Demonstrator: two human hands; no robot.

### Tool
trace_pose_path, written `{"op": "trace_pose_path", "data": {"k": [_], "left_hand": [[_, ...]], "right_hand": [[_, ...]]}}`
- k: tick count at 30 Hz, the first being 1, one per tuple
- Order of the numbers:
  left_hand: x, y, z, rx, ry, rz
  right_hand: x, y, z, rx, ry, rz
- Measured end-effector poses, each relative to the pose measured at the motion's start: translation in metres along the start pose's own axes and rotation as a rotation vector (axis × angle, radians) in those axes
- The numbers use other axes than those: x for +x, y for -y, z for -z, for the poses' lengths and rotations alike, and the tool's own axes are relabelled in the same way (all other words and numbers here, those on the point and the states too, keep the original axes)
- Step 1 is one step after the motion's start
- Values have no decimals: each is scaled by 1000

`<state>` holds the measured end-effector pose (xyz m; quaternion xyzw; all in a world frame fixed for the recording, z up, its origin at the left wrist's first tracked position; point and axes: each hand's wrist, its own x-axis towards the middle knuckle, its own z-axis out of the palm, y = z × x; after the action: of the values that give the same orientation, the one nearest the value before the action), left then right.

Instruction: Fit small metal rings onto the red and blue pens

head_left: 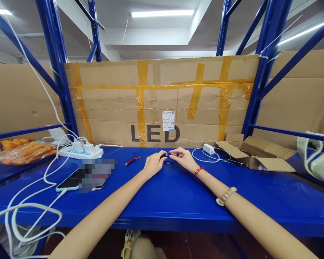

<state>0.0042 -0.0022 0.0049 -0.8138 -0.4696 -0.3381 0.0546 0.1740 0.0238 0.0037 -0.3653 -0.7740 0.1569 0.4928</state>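
Head view: both hands are meeting at mid-desk [178, 201]. The left hand [154, 163] and right hand [185, 159] are each pinching an end of a small dark pen-like object [169, 155], probably a pen; a red pen [133, 160] is lying just left.

A red pen [133, 160] lies on the blue shelf [178, 194], before brown cardboard [162, 104] striped with orange tape [140, 104].

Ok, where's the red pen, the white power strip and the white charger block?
Slim red pen [133, 160], head view, middle of its barrel.
White plastic power strip [81, 152], head view, its top face beside the plugs.
Small white charger block [208, 149], head view, centre of its body.
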Motion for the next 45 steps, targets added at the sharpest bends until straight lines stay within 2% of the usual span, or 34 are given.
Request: {"op": "trace_pose_path", "data": {"k": [4,10,15,19,29,37,45], "left_hand": [[-1,-2,4,-73,9,8],[-1,-4,4,-115,-12,-46],[-2,-1,4,-198,40,-83],[-4,0,3,-252,67,-103],[-5,0,1,-262,62,-163],[-4,1,1,-234,39,-137],[-2,1,0,-259,29,-92]], "right_hand": [[-1,2,2,106,61,-27],[-1,7,2,220,51,-42],[-2,14,2,309,112,-134],[-3,16,3,353,143,-141],[-3,18,4,335,168,-111],[-2,14,2,298,172,-105],[-1,13,0,322,136,-229]]}}
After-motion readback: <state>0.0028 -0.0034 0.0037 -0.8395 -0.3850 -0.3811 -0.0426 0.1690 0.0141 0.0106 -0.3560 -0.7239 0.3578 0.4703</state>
